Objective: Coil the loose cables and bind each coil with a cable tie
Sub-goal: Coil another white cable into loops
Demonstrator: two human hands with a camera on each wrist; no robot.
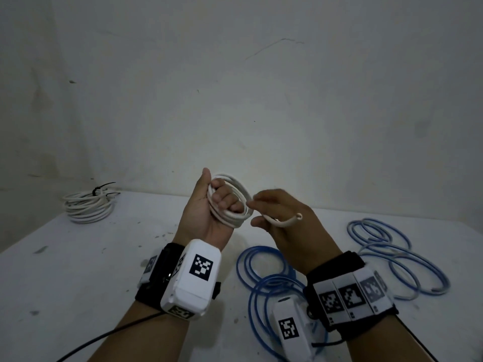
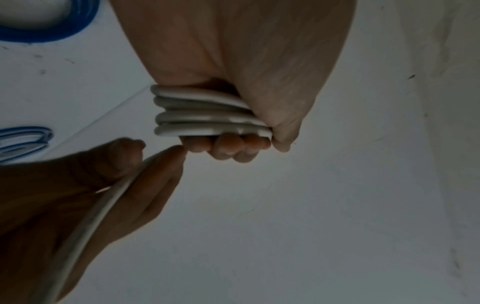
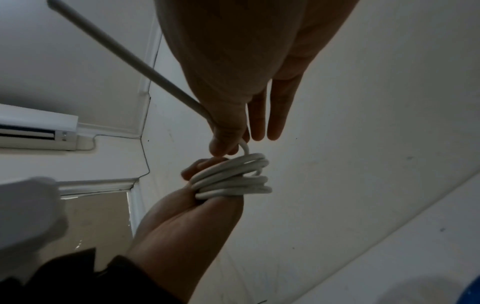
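My left hand [image 1: 209, 205] is raised above the table, its fingers curled round a small white cable coil [image 1: 235, 202] of several loops, seen stacked in the left wrist view [image 2: 205, 111] and the right wrist view [image 3: 233, 176]. My right hand [image 1: 277, 212] sits just to the right of the coil and pinches the cable's free tail [image 1: 285, 221] between thumb and forefinger. In the right wrist view the tail [image 3: 124, 53] runs back past the palm, while the other fingers [image 3: 275, 111] stay straight.
A white coil [image 1: 87, 205] bound with black cable ties [image 1: 102, 190] lies at the back left of the white table [image 1: 78, 270]. Loose blue cables [image 1: 271, 273] sprawl under my right wrist, and more blue loops [image 1: 392, 252] lie to the right. A wall rises behind the table.
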